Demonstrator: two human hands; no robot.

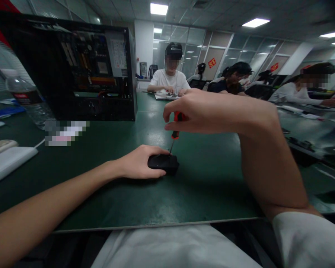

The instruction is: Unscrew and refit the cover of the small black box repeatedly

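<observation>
Left hand [138, 163] pins black case [167, 162] to green tabletop [134, 203], thumb and fingers astride; right hand [192, 111] grips red-and-black screwdriver [175, 134]. Shaft leans: square it, press axially. Tip seating unclear from here.

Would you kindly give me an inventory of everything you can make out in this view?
Table: 1, green, beneath the work
Box-shaped part: 1, black, table centre
Screwdriver: 1, red and black, tip down at that part
Computer case: 1, black, back left, internals exposed
Plastic bottle: 1, clear with dark-and-red label, left of case
Flat object: 1, white, left edge
Pixelated item: 1, white and pink, before the case
Dark items: count unclear, black, right
Co-workers: at least four, white or dark tops, background
Ceiling lights: several, white, above
Left hand: 1, bare, gripping the part
Right hand: 1, bare, holding the screwdriver
</observation>
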